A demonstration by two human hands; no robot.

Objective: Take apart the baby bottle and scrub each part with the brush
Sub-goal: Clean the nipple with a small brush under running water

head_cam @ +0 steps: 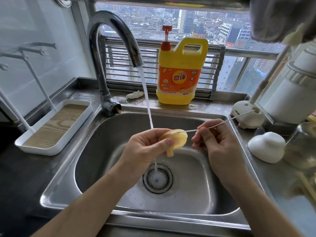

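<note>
Your left hand (145, 148) holds the yellow nipple (176, 140) over the sink (102, 159), fingers (168, 142) curled round its rim, teat pointing down. Your right hand (215, 139) pinches the thin white brush (189, 130) between thumb and fingertips. The brush tip lies on the nipple's flat base. The water stream (147, 103) from the faucet (109, 31) falls past the nipple into the drain. A yellow detergent jug (181, 74) stands on the ledge behind.

Soft daylight comes in through the window (188, 23) at the back, so the room is bright but not harsh. The steel sink (119, 127) and the tap (111, 23) shine with pale glare, and the shadows are faint. Straight lines bend near the edges, and the white rack (42, 149) on the left looks blurry.
</note>
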